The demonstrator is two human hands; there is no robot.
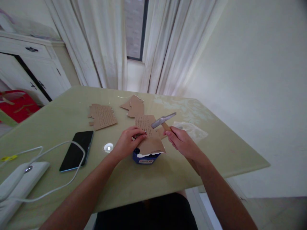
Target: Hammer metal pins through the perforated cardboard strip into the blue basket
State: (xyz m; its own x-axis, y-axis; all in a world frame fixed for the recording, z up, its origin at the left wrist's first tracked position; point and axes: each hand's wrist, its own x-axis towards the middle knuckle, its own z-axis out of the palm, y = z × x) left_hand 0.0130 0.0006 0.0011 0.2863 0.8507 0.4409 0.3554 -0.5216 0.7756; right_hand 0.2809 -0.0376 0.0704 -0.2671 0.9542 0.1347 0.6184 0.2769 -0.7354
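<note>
My right hand (179, 140) is wrapped round the wooden handle of a hammer (163, 120), its metal head raised above the cardboard. Closed in a pinch, my left hand (130, 140) rests at the left edge of a brown cardboard piece (150, 143); a small thing at its fingertips is too tiny to make out. Rows of small dark holes cover the far part of this cardboard. It lies across a blue container (146, 159), whose top it mostly hides.
Another perforated cardboard piece (104, 116) and torn cardboard scraps (135, 105) lie farther back. Right of them is a clear plastic bag (192, 131). On the left are a black phone (78, 150), a small clear round item (108, 147), and a white power strip (26, 179) with cables.
</note>
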